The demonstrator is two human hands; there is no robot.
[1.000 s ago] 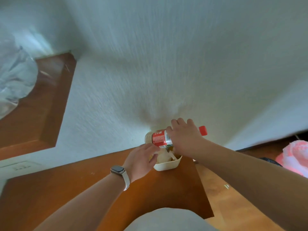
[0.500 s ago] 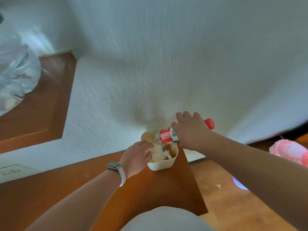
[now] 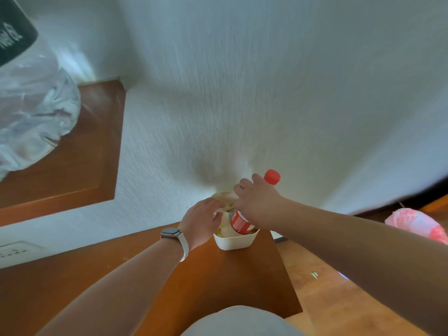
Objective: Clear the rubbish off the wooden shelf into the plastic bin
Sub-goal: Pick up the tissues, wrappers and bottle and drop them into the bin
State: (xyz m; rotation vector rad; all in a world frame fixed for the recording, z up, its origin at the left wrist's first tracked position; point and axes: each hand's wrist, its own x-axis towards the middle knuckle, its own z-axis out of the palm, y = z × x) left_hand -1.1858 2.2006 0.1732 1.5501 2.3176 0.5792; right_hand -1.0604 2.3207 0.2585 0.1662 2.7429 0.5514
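Here, in the head view, the right hand wraps its fingers round a clear bottle, red-labelled and red-capped, tilted base-down into the small, rounded white plastic bin at the far corner of the smooth wooden shelf. The left hand, fingers curled, touches crumpled pale paper in the bin; whether it grips the paper is unclear.

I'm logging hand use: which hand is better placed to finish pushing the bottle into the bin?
Right. The right hand grips the bottle, whose base sits inside the white bin; the left hand is at the crumpled paper beside it.
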